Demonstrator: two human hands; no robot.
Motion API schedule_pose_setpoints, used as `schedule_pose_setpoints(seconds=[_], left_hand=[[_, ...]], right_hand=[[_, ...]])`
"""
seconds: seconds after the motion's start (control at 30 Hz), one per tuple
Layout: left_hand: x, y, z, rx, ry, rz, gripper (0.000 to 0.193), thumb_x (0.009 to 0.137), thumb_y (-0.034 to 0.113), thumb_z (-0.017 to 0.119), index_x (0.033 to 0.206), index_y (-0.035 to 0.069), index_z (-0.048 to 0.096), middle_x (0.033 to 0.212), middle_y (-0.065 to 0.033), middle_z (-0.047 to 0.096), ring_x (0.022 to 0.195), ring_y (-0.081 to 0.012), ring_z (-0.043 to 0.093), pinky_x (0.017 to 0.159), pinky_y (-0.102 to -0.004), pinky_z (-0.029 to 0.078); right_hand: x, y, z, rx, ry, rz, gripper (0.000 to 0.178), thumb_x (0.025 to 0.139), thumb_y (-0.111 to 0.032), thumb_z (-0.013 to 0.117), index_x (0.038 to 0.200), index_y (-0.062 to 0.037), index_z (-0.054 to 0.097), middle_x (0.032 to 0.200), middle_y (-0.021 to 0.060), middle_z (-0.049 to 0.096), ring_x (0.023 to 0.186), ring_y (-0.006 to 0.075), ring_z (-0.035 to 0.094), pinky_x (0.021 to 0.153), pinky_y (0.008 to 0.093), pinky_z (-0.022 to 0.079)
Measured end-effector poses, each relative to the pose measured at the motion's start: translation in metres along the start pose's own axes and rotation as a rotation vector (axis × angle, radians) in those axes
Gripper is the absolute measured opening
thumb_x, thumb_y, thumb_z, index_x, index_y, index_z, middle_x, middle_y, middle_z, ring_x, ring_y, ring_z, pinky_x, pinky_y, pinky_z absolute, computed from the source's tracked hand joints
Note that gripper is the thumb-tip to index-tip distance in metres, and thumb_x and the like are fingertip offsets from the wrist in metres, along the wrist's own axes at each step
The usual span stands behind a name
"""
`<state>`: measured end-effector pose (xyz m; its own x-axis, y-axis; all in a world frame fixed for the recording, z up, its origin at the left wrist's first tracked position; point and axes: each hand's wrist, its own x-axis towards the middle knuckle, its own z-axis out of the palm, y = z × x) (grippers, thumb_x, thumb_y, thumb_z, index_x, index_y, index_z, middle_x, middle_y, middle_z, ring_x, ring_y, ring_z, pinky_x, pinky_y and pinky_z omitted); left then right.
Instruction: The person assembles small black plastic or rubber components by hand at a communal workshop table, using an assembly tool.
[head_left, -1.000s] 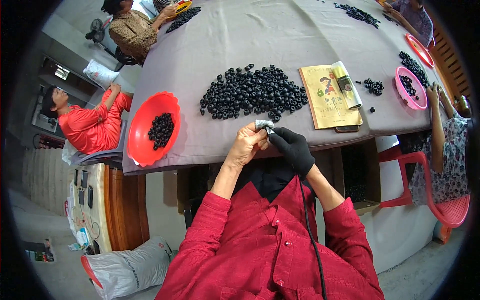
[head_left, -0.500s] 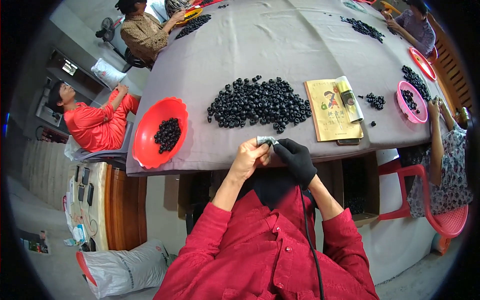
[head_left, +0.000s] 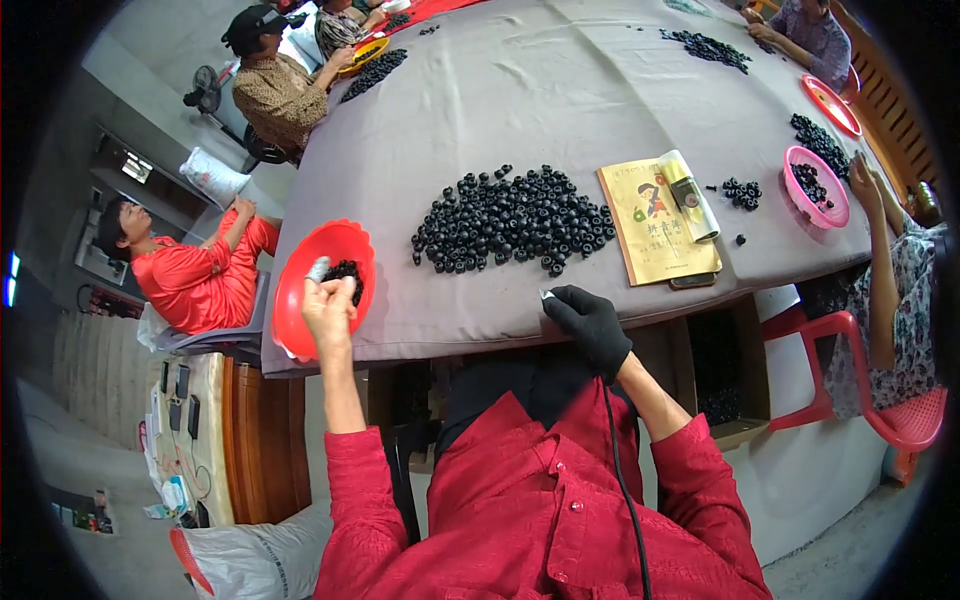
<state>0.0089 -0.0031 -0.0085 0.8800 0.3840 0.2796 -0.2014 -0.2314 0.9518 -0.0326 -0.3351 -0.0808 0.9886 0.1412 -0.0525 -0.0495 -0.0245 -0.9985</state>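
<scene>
the left hand [head_left: 328, 308] pinches a small pale piece [head_left: 319, 268] over the red bowl [head_left: 296, 290] at the table edge — it could miss; the gloved right hand [head_left: 590, 322] is closed on a small tool [head_left: 546, 296].

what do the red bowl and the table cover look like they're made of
Red bowl: likely moulded plastic, with an even glossy colour and a scalloped rim. Table cover: seemingly woven cloth, matte grey, with soft folds where it hangs over the edge. Neither can be confirmed by look alone.
</scene>
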Motion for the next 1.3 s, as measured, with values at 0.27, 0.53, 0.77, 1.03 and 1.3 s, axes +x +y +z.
schedule_pose_setpoints(seconds=[0.27,0.53,0.77,1.03,1.3], left_hand=[[-0.041,-0.036,0.107,0.318,-0.371,0.016,0.021,0.072,0.006,0.065,0.092,0.004,0.06,0.064,0.0002,0.049,0.054,-0.0064,0.045,0.049,-0.0227,0.039],[-0.04,-0.039,0.137,0.667,-0.45,0.359,0.024,0.07,0.009,0.066,0.091,0.001,0.056,0.075,-0.0141,0.052,0.064,-0.0276,0.054,0.059,-0.0388,0.042],[-0.031,-0.045,0.139,0.725,-0.491,0.408,0.02,0.068,0.006,0.065,0.082,-0.002,0.053,0.07,-0.0158,0.053,0.062,-0.0281,0.053,0.059,-0.0394,0.042],[-0.044,-0.058,0.128,0.706,-0.476,0.604,0.016,0.074,0.005,0.06,0.085,-0.003,0.051,0.067,-0.0121,0.052,0.056,-0.0172,0.053,0.051,-0.0331,0.043],[-0.075,-0.051,0.143,-0.62,-0.726,-0.495,0.018,0.089,0.009,0.049,0.106,0.004,0.049,0.08,-0.0039,0.051,0.063,-0.0107,0.049,0.056,-0.0263,0.043]], right_hand=[[-0.004,-0.001,0.002,0.078,0.002,0.026,0.03,0.084,-0.025,0.058,0.1,0.0006,0.059,0.085,0.0048,0.063,0.079,0.0087,0.053,0.073,0.025,0.044],[-0.003,0.001,0.002,0.068,0.006,-0.01,0.028,0.085,-0.024,0.058,0.1,0.0,0.059,0.08,-0.0007,0.058,0.073,0.0059,0.047,0.065,0.0223,0.041],[-0.002,0.001,0.0,0.048,-0.011,-0.019,0.029,0.085,-0.023,0.058,0.101,0.0003,0.059,0.081,0.0,0.059,0.072,0.006,0.047,0.065,0.0224,0.041],[-0.005,-0.003,0.0,0.017,-0.018,-0.011,0.03,0.085,-0.025,0.058,0.101,0.0003,0.059,0.081,0.0,0.058,0.072,0.006,0.047,0.065,0.0224,0.041],[0.002,0.006,-0.001,0.152,-0.003,0.059,0.029,0.084,-0.025,0.058,0.098,0.0003,0.06,0.079,0.0014,0.06,0.071,0.0074,0.05,0.065,0.0241,0.043]])
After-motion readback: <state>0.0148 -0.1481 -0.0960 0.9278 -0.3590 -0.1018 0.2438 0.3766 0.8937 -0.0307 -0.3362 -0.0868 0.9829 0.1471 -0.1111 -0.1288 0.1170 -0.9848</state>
